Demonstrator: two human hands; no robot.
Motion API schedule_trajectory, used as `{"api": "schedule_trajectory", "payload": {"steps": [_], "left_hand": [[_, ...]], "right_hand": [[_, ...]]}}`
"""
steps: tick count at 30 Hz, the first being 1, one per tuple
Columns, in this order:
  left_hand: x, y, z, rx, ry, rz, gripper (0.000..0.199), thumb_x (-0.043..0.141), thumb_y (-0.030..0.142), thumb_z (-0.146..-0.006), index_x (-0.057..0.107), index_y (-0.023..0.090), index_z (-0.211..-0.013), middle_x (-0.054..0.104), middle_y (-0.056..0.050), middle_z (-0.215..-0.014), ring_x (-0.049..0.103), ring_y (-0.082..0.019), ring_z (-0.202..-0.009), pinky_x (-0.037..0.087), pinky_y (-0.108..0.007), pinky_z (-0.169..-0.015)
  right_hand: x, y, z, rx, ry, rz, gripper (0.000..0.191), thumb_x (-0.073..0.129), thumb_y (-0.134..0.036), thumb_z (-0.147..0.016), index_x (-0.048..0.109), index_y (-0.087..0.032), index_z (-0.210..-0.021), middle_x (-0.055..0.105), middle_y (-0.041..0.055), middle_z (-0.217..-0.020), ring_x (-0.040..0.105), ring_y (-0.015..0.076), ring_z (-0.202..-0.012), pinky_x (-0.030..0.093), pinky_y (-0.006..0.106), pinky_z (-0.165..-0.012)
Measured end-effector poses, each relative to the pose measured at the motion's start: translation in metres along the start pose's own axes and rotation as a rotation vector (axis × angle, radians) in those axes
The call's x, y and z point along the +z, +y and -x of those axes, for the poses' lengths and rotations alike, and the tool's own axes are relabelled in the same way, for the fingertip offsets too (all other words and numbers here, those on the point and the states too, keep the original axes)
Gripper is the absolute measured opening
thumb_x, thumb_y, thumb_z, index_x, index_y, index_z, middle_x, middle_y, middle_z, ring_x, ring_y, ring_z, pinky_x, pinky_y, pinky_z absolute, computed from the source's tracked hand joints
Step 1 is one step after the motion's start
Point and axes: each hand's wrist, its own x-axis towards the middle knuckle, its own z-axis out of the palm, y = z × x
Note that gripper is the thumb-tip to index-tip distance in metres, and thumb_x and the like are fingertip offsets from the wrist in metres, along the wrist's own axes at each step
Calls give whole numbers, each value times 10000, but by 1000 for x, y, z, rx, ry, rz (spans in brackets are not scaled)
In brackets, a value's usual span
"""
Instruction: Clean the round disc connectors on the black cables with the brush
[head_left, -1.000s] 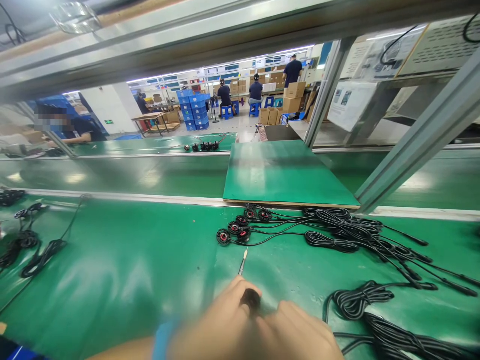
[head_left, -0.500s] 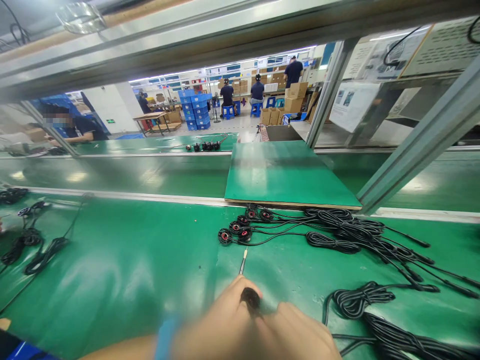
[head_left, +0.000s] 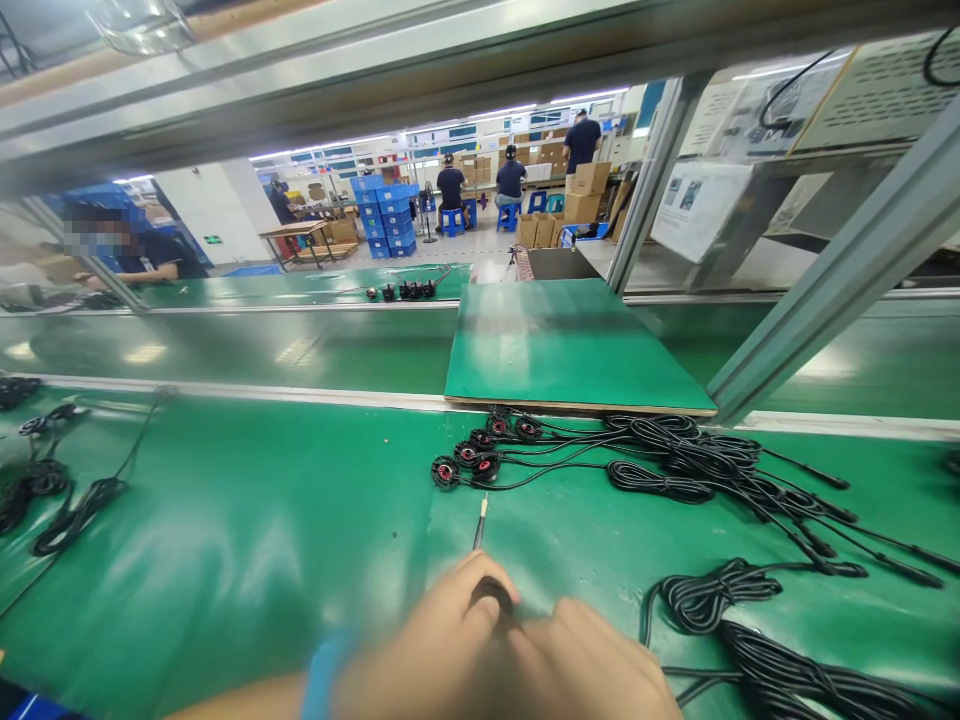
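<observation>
My left hand, with a blue band at its wrist, is closed on a small black round part, its thumb pressed against it. My right hand is closed right beside it, fingers curled, touching the left; what it grips is hidden and blurred. Just beyond the left hand, a small brush with a pale tip points away from me; whether it is held or lies on the table I cannot tell. Several black round parts with red centres lie ahead, with cables attached.
Coiled black cables lie at the right, more bundles near the front right. Other cabled parts are at the left of the green table. A raised green board and a metal post stand ahead. Co-workers are beyond.
The view has shifted slightly. The black part shows a little more of its curved rim beside my left thumb; both hands stay together in nearly the same place.
</observation>
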Motion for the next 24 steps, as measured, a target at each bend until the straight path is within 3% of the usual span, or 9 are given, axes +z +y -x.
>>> {"api": "schedule_trajectory", "payload": {"steps": [7, 15, 24], "left_hand": [[-3, 10, 1, -103, -58, 68, 197, 380, 226, -924, 509, 180, -1066, 551, -62, -1034, 485, -210, -1026, 375, -367, -974], [1, 18, 4, -117, -54, 48, 226, 395, 141, -882, 476, 177, -1089, 525, -89, -1100, 485, -218, -1082, 375, -382, -1013], [3, 14, 4, -111, -58, 5, 248, 368, 131, -901, 479, 172, -1119, 545, -101, -1111, 490, -221, -1109, 388, -373, -997]], "right_hand": [[-6, -2, -5, 16, -1, 29, 171, 462, -232, -969, 632, -212, -952, 513, 1, -689, 456, 152, -546, 252, 307, -502], [-7, 2, -6, -24, -87, 0, 180, 483, -156, -922, 543, -220, -765, 462, -7, -664, 429, 159, -569, 219, 318, -514], [-1, 5, 3, -2, -244, -32, 151, 529, -139, -864, 503, -224, -742, 450, -27, -655, 394, 132, -528, 188, 297, -490]]}}
